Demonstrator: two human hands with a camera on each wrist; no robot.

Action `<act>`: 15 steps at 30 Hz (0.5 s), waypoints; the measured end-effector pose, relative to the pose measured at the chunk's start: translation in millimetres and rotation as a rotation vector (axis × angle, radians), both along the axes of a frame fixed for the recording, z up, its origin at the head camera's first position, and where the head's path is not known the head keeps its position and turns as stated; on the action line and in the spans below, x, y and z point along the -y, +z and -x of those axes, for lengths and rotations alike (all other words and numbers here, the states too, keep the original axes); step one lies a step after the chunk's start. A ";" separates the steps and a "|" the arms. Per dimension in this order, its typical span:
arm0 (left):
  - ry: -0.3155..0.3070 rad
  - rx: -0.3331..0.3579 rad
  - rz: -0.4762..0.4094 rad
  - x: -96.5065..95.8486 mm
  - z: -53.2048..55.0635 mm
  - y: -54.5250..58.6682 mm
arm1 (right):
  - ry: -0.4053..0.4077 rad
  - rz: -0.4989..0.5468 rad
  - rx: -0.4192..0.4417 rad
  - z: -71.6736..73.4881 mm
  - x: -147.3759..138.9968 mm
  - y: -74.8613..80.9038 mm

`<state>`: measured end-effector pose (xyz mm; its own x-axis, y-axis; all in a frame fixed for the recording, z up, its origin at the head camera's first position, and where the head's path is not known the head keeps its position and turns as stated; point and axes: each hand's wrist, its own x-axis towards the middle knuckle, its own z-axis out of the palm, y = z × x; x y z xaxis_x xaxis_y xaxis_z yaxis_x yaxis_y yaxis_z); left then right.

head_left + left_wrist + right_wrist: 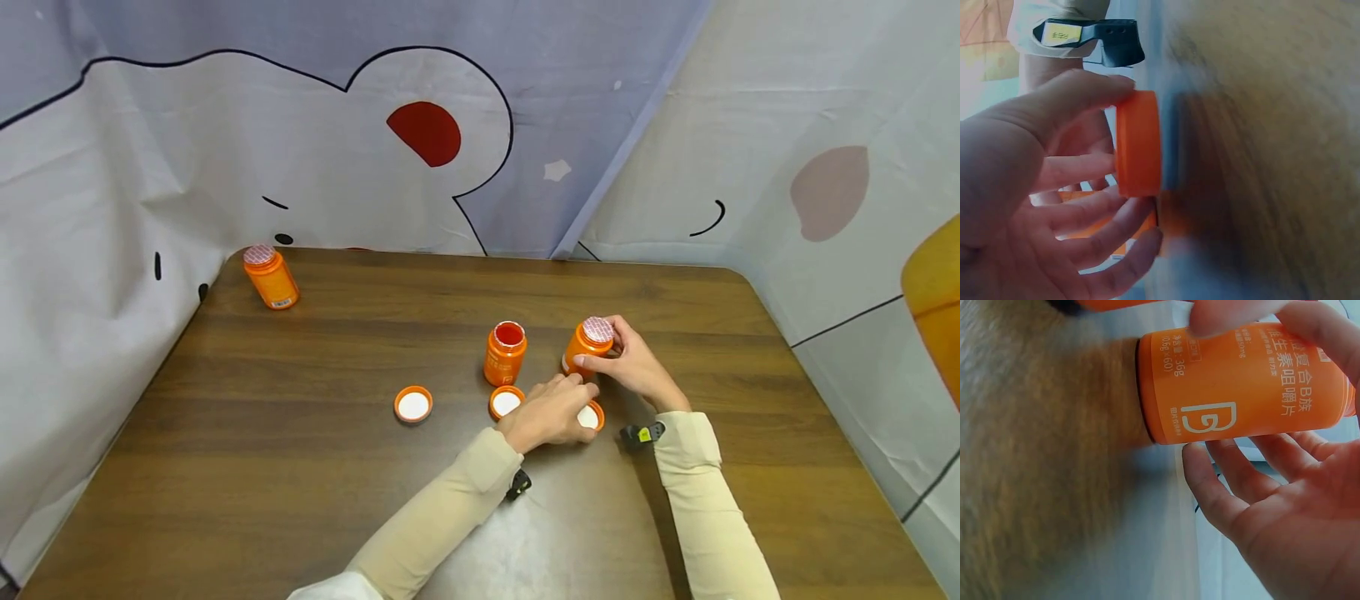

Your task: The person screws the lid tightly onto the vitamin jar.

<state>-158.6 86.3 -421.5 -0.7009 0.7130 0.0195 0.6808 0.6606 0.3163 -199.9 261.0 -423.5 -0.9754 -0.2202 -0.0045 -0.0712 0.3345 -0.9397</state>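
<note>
My right hand holds an upright orange pill bottle near its top, thumb on the near side and fingers behind. A patterned foil seal covers this bottle's mouth. Just in front of it, my left hand grips an orange screw cap by its rim, between thumb and fingers, close to the tabletop. The cap's white inside faces up. Left of the hands stands another orange bottle, its mouth without a seal. A second cap lies in front of that one, beside my left hand.
A third cap lies white side up further left on the brown wooden table. Another foil-sealed orange bottle stands at the far left corner. Printed cloth hangs behind the table and along its sides.
</note>
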 end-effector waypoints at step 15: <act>-0.036 0.071 -0.281 9.2 2.2 26.0 | 0.067 -0.070 -0.051 -2.2 -7.1 0.8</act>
<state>-160.9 77.1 -395.4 -0.6822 0.7107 0.1715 0.6715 0.5164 0.5314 -197.7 268.1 -422.8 -0.9580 -0.2856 0.0274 -0.1428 0.3917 -0.9089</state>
